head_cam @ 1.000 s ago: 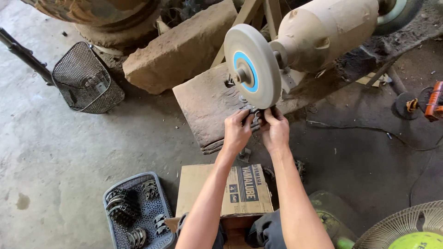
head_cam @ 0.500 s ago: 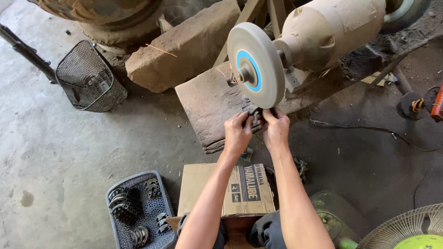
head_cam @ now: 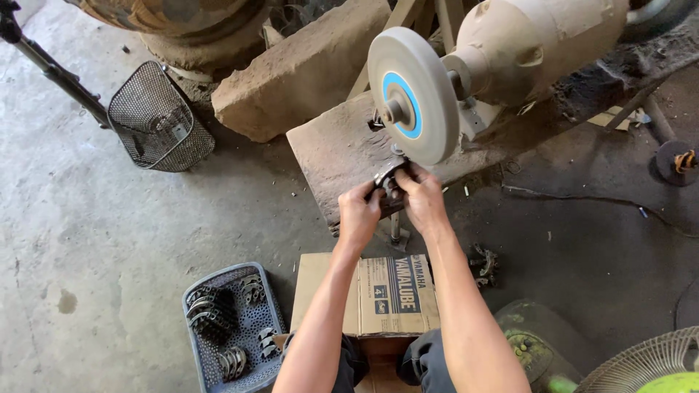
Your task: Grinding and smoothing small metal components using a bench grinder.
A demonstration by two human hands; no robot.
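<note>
Nearby, grinding wheel (head_cam: pixel 413 94), wire basket (head_cam: pixel 156 120), cardboard box (head_cam: pixel 368 295).

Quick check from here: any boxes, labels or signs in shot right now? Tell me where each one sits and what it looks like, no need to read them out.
Cardboard box: on the floor between the person's forearms, flat rectangular top, plain brown on its left part.
Printed label: covers the box top's right part, rectangular, white and grey with dark blue lettering and small dark pictures.
Round blue label: at the centre of the grey grinding wheel.
No signs or screens.
</note>
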